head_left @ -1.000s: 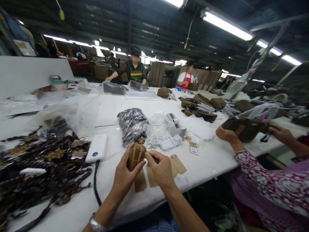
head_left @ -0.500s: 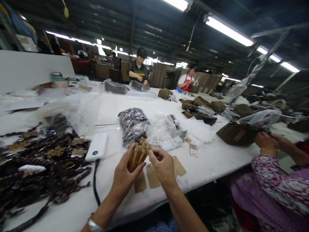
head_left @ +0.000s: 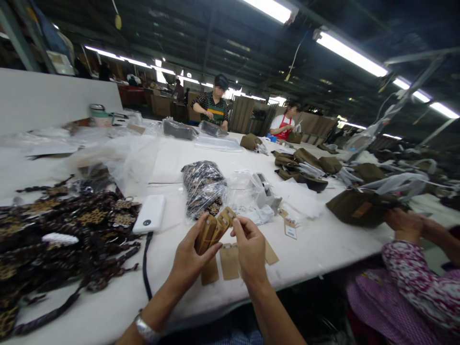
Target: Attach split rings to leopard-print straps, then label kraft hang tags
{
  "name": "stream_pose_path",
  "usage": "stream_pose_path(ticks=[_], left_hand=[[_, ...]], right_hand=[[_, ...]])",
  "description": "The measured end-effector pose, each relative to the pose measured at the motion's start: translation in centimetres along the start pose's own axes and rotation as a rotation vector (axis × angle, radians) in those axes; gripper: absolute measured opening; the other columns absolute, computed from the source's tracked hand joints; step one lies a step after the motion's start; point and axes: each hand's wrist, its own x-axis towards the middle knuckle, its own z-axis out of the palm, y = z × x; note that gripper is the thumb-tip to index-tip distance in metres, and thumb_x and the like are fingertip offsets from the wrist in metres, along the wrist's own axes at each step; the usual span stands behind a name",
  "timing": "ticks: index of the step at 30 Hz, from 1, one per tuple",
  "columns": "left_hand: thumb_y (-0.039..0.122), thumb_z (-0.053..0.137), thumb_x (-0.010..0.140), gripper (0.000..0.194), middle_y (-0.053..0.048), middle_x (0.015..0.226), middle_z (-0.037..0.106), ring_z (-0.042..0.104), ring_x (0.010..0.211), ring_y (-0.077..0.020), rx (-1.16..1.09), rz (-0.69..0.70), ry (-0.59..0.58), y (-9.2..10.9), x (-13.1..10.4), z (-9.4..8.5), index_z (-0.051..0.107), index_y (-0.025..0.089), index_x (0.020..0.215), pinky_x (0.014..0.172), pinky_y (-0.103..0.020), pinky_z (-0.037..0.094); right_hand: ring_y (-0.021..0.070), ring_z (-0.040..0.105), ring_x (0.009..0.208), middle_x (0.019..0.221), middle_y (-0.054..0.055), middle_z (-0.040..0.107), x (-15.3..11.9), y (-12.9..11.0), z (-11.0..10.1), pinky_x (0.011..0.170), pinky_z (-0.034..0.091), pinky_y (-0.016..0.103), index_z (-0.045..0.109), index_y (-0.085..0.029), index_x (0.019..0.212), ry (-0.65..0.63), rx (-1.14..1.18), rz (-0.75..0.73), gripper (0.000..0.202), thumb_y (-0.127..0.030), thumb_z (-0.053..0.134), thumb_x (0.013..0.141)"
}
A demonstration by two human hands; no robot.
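A stack of brown cardboard tags is gripped in my left hand, thumb in front and fingers behind. Several tags fan out at its upper right, small metal eyelets along their tops. My right hand pinches the outermost fanned tag between thumb and fingers. Below the hands, more flat brown tags lie on the white table; one tag is partly covered by my right hand. Just beyond the stack sits a clear plastic bag of dark patterned pieces.
Dark braided straps with gold patterned pieces pile up at left, beside a white power bank with a black cable. A white barcode tag lies at right. A co-worker's hands hold an olive bag.
My right hand has drawn slightly right, spreading the tags at the top of the stack wider. The view has shifted a little, so the table things appear farther right.
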Motion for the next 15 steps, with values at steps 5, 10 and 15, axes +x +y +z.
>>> stream_pose_path(ticks=[5, 10, 15], left_hand=[[0.043, 0.071, 0.079, 0.079, -0.009, 0.132, 0.062, 0.062, 0.116, -0.0284, -0.034, -0.145, 0.104, 0.9, 0.0, -2.4, 0.037, 0.027, 0.148, 0.097, -0.042, 0.053], [0.045, 0.075, 0.074, 0.088, -0.009, 0.113, 0.069, 0.07, 0.09, -0.0236, -0.136, -0.204, 0.282, 2.7, -0.5, -6.5, 0.034, 0.026, 0.149, 0.066, -0.029, 0.059], [0.046, 0.076, 0.072, 0.088, -0.008, 0.11, 0.069, 0.07, 0.084, -0.0221, -0.076, -0.232, 0.297, 3.1, -1.3, -7.4, 0.036, 0.028, 0.148, 0.066, -0.029, 0.059]], right_hand=[[0.0123, 0.055, 0.061, 0.064, -0.005, 0.055, 0.8, -1.5, -0.8, 0.061, 0.045, 0.022, 0.063, -0.018, 0.093, 0.152, -0.026, -0.089, 0.025, -0.043, 0.057, 0.09], [0.013, 0.058, 0.058, 0.068, -0.002, 0.064, -0.1, 0.3, 0.5, 0.057, 0.045, 0.022, 0.069, -0.017, 0.087, -0.324, -0.209, 0.054, 0.02, -0.036, 0.06, 0.088], [0.0163, 0.066, 0.072, 0.08, 0.001, 0.074, -2.6, 2.4, 3.6, 0.066, 0.046, 0.024, 0.072, -0.021, 0.085, -0.51, -0.549, -0.066, 0.012, -0.025, 0.061, 0.087]])
